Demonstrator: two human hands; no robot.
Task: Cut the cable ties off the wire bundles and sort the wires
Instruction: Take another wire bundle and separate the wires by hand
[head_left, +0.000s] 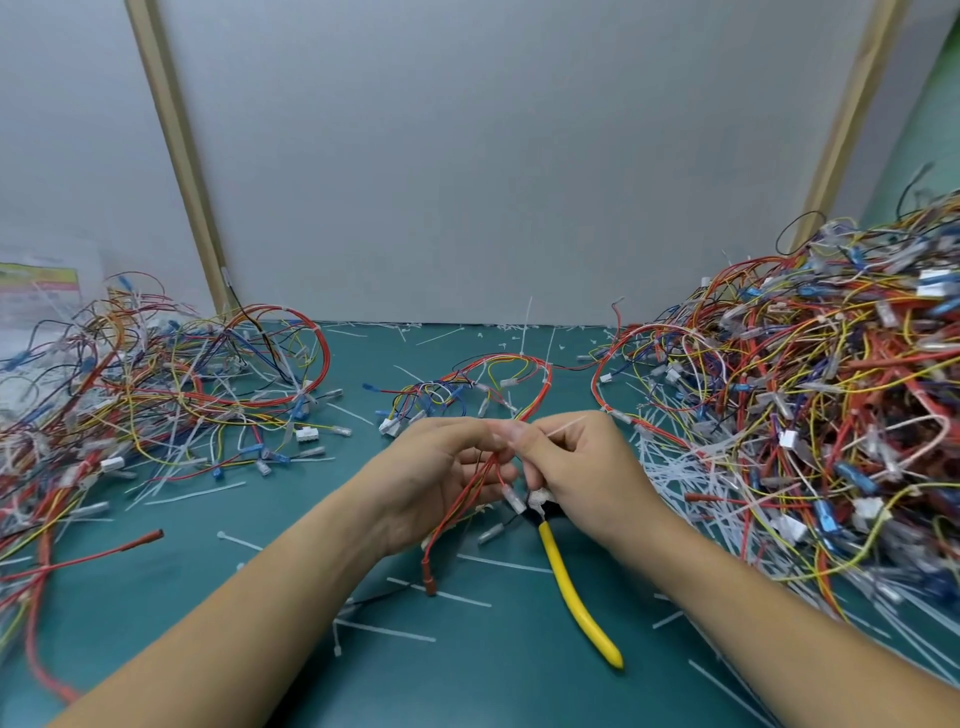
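Over the middle of the green table, my left hand (441, 467) grips a bundle of mostly red wires (470, 499), whose ends hang down below my palm. My right hand (576, 462) pinches a thin white cable tie (566, 422) at the top of that bundle, fingertips meeting those of my left hand. The same hand holds yellow-handled cutters (571, 592), their handle trailing toward me over the table. The bundle's loop (498, 374) lies on the table beyond my hands.
A big heap of tied wire bundles (810, 395) fills the right side. A looser spread of wires (156, 395) covers the left. Cut white ties (384, 631) litter the green table (291, 540). A grey wall panel stands close behind.
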